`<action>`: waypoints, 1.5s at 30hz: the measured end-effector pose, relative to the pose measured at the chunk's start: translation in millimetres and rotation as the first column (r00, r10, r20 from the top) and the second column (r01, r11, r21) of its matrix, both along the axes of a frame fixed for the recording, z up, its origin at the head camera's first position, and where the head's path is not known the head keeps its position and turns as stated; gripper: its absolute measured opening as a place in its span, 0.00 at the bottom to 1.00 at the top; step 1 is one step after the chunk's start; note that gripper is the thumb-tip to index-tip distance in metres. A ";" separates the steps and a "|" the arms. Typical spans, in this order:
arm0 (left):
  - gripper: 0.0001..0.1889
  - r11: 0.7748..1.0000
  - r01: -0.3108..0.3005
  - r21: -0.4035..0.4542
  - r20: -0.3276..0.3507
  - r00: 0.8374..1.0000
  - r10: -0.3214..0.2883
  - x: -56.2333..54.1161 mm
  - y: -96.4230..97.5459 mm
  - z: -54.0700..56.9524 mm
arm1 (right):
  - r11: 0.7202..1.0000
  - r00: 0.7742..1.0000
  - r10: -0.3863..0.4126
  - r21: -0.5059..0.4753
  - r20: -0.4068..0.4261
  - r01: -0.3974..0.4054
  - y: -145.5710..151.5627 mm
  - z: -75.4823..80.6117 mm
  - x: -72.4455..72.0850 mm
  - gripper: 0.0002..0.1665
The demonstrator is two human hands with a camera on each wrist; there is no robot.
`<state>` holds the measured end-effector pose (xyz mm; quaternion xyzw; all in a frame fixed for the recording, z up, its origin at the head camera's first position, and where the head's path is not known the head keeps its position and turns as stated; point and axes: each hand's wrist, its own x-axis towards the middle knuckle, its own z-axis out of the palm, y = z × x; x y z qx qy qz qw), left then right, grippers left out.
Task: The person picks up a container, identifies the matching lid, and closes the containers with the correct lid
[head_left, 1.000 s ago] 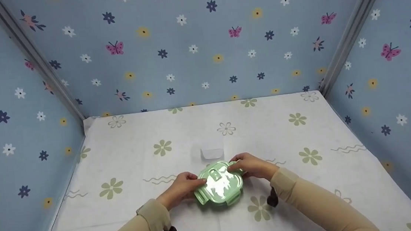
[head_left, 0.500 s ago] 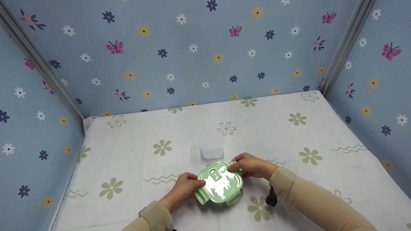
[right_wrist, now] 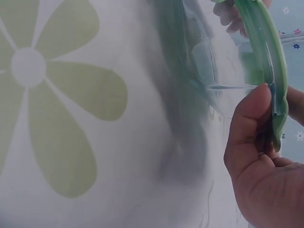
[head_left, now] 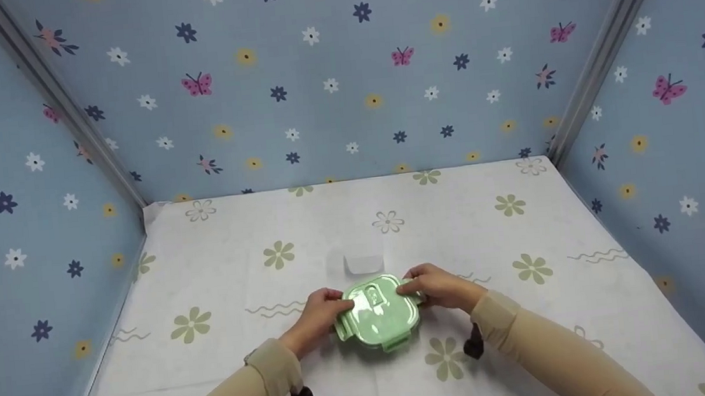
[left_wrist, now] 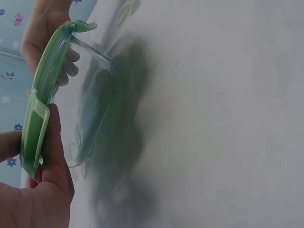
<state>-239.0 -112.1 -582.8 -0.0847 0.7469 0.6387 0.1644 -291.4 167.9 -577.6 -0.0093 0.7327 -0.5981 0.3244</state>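
Observation:
A clear glass food container (left_wrist: pixel 97 109) with a light green lid (head_left: pixel 383 313) on top is held between my hands over the cloth. The lid's side flaps stick outward in the left wrist view. My left hand (head_left: pixel 313 319) pinches the lid's left edge, thumb on top and fingers underneath. Opposite it, my right hand (head_left: pixel 440 287) grips the right edge the same way, and in the right wrist view the lid's rim (right_wrist: pixel 268 61) runs between thumb and fingers.
Just behind the container stands a small clear box (head_left: pixel 364 264). A white cloth with green flowers (head_left: pixel 278 255) covers the table. Blue patterned panels (head_left: pixel 327 60) enclose the back and both sides, with grey posts (head_left: pixel 63 102) at the corners.
Both hands have shifted slightly to the right with the container, which has turned and tilted a little. The reflection on its lid has shrunk. Both hands keep their hold.

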 end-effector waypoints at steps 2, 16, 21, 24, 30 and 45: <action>0.21 1.000 0.006 -0.004 -0.006 1.000 -0.006 -3.5 1.3 0.5 | 1.000 1.000 -0.005 -0.017 0.005 0.005 3.2 1.2 2.5 0.07; 0.20 0.999 0.047 -0.006 -0.041 0.998 -0.047 -23.0 19.3 -3.2 | 0.997 0.999 -0.050 -0.057 0.017 0.050 24.8 -4.1 14.4 0.12; 0.20 0.999 0.048 0.010 -0.033 0.998 -0.048 -23.1 24.3 -9.1 | 0.996 0.997 -0.073 -0.053 0.029 0.074 28.0 -8.4 17.3 0.12; 0.20 0.999 0.040 -0.005 -0.017 0.999 -0.040 -22.5 25.9 -12.8 | 0.996 0.997 -0.071 -0.050 0.036 0.073 28.8 -10.4 18.9 0.12; 0.20 0.999 0.033 -0.006 -0.052 0.998 -0.034 -23.5 28.1 -14.2 | 0.997 0.997 -0.074 -0.014 -0.003 0.074 30.3 -8.3 18.2 0.12; 0.26 0.985 0.063 -0.160 -0.189 0.978 -0.094 -21.8 39.9 -14.3 | 0.883 0.927 0.092 0.460 -0.363 0.092 30.0 15.4 33.7 0.26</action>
